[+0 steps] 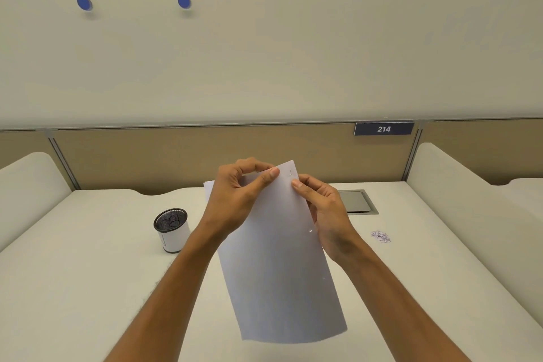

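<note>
As we hold the paper point(276, 258) above the desk point(88, 273), its top corner tilted away from us, the left hand point(235, 194) pinches the upper edge, thumb on the near face and fingers curled behind. The right hand point(320, 209) pinches the right edge just below, thumb tip close to a small staple point(290, 172) at the corner. We judge the work to be picking staples out: a heap of small bits point(381, 236), probably pulled staples, lies on the desk to the right. Two faint marks lower along the paper's right edge are too small to tell. The corner staple looks not yet out, so at least that one is left. Room: the paper's lower edge hangs free, touching nothing. The cup point(171, 229) stands left, well apart from the forearm; the hatch point(357, 201) sits behind the right hand. Side walls point(458, 200) and a back partition point(205, 156) bound the desk; its middle is open for laying the paper down.
</note>
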A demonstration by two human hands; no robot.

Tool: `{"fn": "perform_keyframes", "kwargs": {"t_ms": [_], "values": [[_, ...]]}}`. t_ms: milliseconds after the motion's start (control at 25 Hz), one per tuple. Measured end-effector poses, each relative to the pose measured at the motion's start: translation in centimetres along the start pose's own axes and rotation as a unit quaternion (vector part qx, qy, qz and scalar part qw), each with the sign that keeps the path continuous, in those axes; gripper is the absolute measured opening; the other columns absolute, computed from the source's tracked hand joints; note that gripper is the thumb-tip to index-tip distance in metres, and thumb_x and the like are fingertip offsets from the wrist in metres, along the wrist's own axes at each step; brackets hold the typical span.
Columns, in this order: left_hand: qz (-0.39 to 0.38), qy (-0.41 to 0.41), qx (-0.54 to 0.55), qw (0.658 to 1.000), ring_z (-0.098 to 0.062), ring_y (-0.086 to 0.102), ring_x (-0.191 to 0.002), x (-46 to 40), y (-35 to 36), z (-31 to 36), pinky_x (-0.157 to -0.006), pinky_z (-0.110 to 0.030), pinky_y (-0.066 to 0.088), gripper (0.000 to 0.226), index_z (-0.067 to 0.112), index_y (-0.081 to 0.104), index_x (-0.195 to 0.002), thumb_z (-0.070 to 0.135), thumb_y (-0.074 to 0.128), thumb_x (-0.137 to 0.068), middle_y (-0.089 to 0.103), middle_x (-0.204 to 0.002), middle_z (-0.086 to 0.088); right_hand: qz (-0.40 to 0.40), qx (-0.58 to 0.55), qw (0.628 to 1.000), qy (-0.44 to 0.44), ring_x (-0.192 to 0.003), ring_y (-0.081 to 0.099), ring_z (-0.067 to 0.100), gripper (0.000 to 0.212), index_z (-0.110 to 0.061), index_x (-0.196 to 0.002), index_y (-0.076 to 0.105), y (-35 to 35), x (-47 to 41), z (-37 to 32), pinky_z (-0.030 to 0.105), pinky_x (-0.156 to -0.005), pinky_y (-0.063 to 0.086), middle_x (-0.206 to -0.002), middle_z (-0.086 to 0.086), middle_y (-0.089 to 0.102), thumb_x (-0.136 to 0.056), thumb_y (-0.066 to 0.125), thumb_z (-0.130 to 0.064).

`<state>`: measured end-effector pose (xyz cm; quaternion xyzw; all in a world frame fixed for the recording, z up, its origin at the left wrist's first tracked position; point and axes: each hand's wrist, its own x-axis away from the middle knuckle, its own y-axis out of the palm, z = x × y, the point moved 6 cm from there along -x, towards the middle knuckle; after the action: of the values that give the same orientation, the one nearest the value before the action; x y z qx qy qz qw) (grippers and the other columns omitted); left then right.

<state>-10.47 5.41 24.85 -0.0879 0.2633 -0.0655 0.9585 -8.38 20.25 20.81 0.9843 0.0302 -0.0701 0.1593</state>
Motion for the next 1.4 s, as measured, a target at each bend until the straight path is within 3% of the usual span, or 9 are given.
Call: {"fn": "perform_keyframes", "kwargs": {"t_ms": [200,440,640,880,1400], "values": [[-0.011,-0.006,0.012,1.0,-0.008,0.059,-0.07,0.4,0.5,0.1,-0.061,-0.016,0.045,0.012,0.013,0.077,-0.087,0.021,0.069,-0.089,0.065,-0.074,0.01,-0.011,-0.027,1.0,0.0,-0.083,0.067,0.021,0.02,-0.016,-0.093,0.073,-0.3,-0.3,0.0,0.036,-0.077,0.056,-0.095,0.007,0.072,-0.078,0.065,-0.026],[-0.009,-0.002,0.025,1.0,-0.008,0.063,-0.069,0.7,1.1,0.2,-0.062,-0.017,0.047,0.015,0.009,0.077,-0.095,0.019,0.067,-0.091,0.068,-0.075,0.014,0.058,-0.034,0.996,-0.051,-0.08,0.069,0.023,0.025,-0.02,-0.094,0.067,-1.3,-0.5,-0.2,0.036,-0.071,0.058,-0.091,0.011,0.073,-0.07,0.074,-0.02],[-0.006,-0.026,0.058,0.998,-0.01,0.065,-0.072,0.7,1.5,-0.2,-0.065,-0.021,0.049,0.016,0.01,0.078,-0.097,0.021,0.067,-0.091,0.071,-0.08,0.008,0.057,-0.027,0.996,-0.061,-0.086,0.067,0.023,0.016,-0.019,-0.088,0.072,-1.4,-0.5,0.0,0.041,-0.08,0.055,-0.089,0.005,0.073,-0.072,0.073,-0.022],[-0.002,-0.045,0.068,0.997,-0.011,0.067,-0.073,0.6,1.5,-0.7,-0.065,-0.022,0.049,0.017,0.011,0.078,-0.097,0.023,0.067,-0.091,0.074,-0.083,0.005,0.068,-0.008,0.995,-0.07,-0.085,0.068,0.015,0.011,-0.018,-0.09,0.074,-1.5,-0.5,0.0,0.026,-0.069,0.057,-0.092,-0.001,0.074,-0.081,0.068,-0.016],[0.005,-0.056,0.073,0.996,-0.012,0.067,-0.073,0.6,1.4,-0.8,-0.065,-0.022,0.05,0.015,0.012,0.078,-0.096,0.022,0.068,-0.091,0.074,-0.083,0.005,0.058,-0.01,0.995,-0.078,-0.086,0.067,0.014,0.011,-0.022,-0.087,0.074,-1.8,-0.7,0.2,0.029,-0.073,0.057,-0.092,-0.001,0.073,-0.082,0.068,-0.014]]}}
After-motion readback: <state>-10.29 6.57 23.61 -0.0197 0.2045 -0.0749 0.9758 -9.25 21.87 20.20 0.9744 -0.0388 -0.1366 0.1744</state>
